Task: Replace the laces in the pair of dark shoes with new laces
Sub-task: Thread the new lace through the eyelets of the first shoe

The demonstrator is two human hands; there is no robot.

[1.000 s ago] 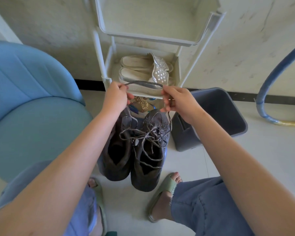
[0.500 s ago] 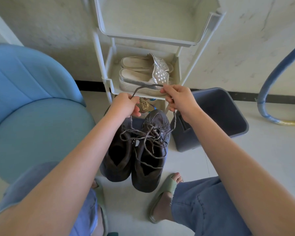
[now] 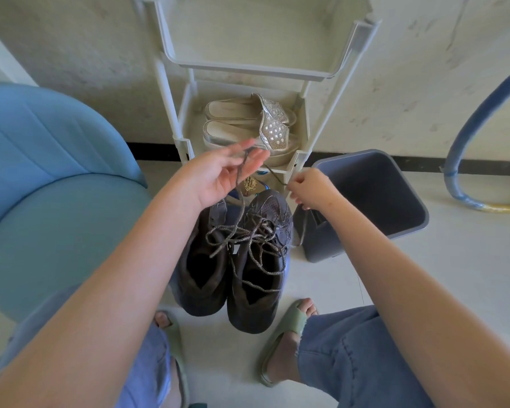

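Two dark shoes stand side by side on the floor, the left shoe point(image 3: 199, 269) and the right shoe point(image 3: 259, 278), toes toward the rack. A tangle of grey laces point(image 3: 248, 240) lies across their openings. One grey lace point(image 3: 242, 184) runs up from the shoes over my left hand point(image 3: 221, 175), which is palm up with fingers spread and blurred. The lace then crosses to my right hand point(image 3: 309, 188), which pinches it above the right shoe's toe. A lace end hangs below my right hand beside the bin.
A white shoe rack point(image 3: 242, 69) stands against the wall with pale sandals point(image 3: 248, 125) on its lower shelf. A grey bin point(image 3: 374, 201) sits right of the shoes, a blue chair point(image 3: 50, 172) on the left, a blue hose point(image 3: 465, 136) far right. My feet in green slippers flank the shoes.
My left hand has opened and lifted, with the lace now draped over its fingers. My right hand has dropped lower and to the right, still pinching the lace.
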